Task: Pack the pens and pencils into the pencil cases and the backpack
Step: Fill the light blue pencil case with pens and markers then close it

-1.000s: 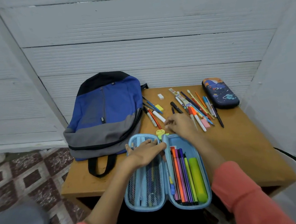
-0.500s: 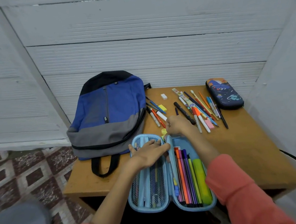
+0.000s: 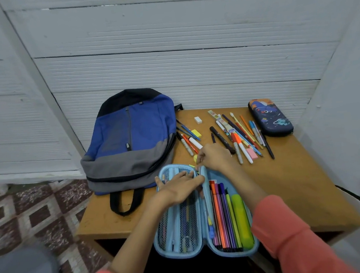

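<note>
A light-blue pencil case lies open at the table's front edge. Its right half holds coloured felt pens and a green highlighter. My left hand rests with straight fingers on the mesh pocket of the left half. My right hand sits at the far end of the case, its fingers curled down onto the top of the centre flap. Loose pens and pencils lie in a pile behind it. The blue and grey backpack lies zipped at the left. A dark-blue pencil case sits shut at the back right.
More pens, a yellow eraser and a white eraser lie beside the backpack. A pink eraser lies by the pile. The wooden table is small, with white walls behind and to the right, and tiled floor to the left.
My right hand has drawn back a little from the pen pile to the top of the open case. My left hand stays on the mesh pocket.
</note>
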The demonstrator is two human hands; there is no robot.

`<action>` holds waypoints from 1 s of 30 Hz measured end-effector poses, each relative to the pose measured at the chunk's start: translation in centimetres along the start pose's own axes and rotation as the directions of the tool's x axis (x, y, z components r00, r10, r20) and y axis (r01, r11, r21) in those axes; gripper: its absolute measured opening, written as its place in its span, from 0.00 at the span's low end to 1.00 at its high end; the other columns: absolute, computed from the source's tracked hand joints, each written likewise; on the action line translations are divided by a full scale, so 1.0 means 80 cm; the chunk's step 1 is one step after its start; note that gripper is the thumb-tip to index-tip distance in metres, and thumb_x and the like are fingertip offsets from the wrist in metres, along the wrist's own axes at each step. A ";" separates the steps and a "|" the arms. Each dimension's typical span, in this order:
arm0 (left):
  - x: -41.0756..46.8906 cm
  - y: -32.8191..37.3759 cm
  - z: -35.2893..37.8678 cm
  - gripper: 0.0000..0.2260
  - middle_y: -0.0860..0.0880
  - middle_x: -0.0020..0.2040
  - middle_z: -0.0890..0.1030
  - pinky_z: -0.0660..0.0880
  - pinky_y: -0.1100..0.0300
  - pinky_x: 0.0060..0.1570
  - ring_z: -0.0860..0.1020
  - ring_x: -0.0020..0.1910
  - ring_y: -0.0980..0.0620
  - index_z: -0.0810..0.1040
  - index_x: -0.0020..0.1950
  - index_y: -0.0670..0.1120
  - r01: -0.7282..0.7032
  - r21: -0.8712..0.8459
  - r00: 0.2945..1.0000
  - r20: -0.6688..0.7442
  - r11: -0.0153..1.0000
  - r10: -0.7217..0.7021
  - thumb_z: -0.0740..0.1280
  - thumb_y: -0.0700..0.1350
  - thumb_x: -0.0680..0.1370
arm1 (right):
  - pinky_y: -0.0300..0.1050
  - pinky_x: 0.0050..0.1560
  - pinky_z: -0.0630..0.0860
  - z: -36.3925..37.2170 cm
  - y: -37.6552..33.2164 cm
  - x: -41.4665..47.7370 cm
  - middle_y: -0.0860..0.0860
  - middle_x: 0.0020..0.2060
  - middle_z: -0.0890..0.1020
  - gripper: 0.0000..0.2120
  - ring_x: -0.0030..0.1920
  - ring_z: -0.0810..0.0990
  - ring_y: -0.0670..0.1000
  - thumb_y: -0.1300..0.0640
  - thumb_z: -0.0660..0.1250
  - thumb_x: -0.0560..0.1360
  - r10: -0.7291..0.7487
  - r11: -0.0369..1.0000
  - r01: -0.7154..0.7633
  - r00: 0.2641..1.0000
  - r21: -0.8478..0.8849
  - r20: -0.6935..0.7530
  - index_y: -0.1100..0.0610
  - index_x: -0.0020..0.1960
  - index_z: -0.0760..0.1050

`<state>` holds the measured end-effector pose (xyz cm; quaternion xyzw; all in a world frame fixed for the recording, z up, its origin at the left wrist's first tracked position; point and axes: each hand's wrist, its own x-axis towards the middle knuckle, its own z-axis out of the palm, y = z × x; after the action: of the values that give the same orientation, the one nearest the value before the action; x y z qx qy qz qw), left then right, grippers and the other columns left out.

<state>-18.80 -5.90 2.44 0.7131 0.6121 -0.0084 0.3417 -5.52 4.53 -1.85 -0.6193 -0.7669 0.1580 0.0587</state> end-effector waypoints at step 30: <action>-0.005 0.001 -0.001 0.19 0.53 0.79 0.55 0.32 0.34 0.69 0.49 0.78 0.51 0.74 0.61 0.56 0.015 0.004 1.000 0.017 1.000 -0.015 0.46 0.58 0.83 | 0.36 0.49 0.76 -0.015 0.040 -0.066 0.49 0.50 0.84 0.10 0.50 0.80 0.46 0.58 0.75 0.71 -0.084 0.993 0.083 0.996 -0.087 -0.008 0.54 0.52 0.84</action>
<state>-18.85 -6.23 2.70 0.7090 0.6145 -0.0180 0.3454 -1.02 0.22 -1.20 -0.5894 -0.7979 0.1185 0.0430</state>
